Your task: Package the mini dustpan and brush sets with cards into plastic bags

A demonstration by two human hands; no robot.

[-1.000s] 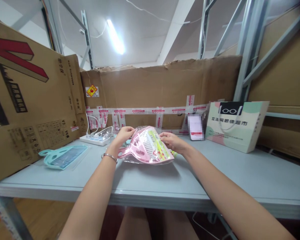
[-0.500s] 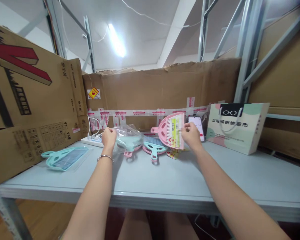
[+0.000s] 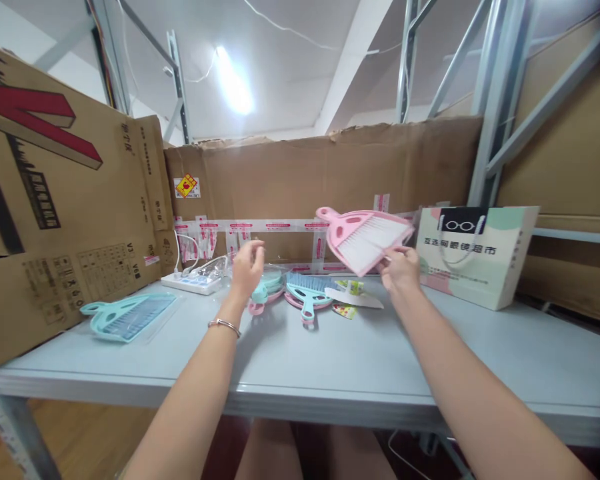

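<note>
Dustpan set (image 3: 366, 240) could twist free, since our right grip (image 3: 401, 270) pinches just one edge; whether our left grip (image 3: 249, 270) is closed, we cannot tell.

Cardboard box (image 3: 95, 200) at left, white power strip (image 3: 193, 284), lit ceiling tube (image 3: 233, 80); eyeglass-print bag (image 3: 467, 267)

1. A fluorescent tube light (image 3: 234, 80) is glowing in the upper left-center, its glare whitening the ceiling (image 3: 290, 87).
2. A ceiling beam (image 3: 350, 53) is running diagonally through the upper center; a thin white cable (image 3: 286, 30) is hanging nearby.
3. Grey metal shelving posts (image 3: 501, 100) are rising at upper left and right.
4. A tall cardboard panel (image 3: 290, 173) is standing across the middle.
5. A grey workbench (image 3: 340, 360) is spanning the lower half.
6. Brown wood-look flooring (image 3: 100, 427) is showing at lower left.
</note>
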